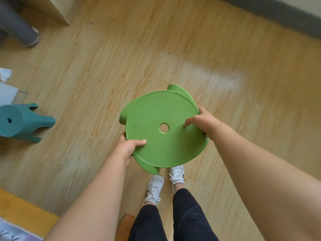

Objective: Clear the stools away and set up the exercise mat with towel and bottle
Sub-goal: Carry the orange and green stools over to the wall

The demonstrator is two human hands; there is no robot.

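A green plastic stool (pixel 161 115) with a round seat and a centre hole is held up above the wooden floor, seat towards me. My left hand (pixel 128 148) grips its lower left rim, thumb on the seat. My right hand (pixel 203 124) grips the right rim, fingers curled over the seat. A teal stool (pixel 22 122) stands on the floor at the left edge, apart from both hands. No mat, towel or bottle can be clearly made out.
My feet in white trainers (pixel 166 183) stand just below the green stool. A grey post (pixel 19 28) and a wooden cabinet (pixel 55 9) are at the top left. White items (pixel 5 84) lie at the left edge. A yellow edge (pixel 22 211) is at bottom left.
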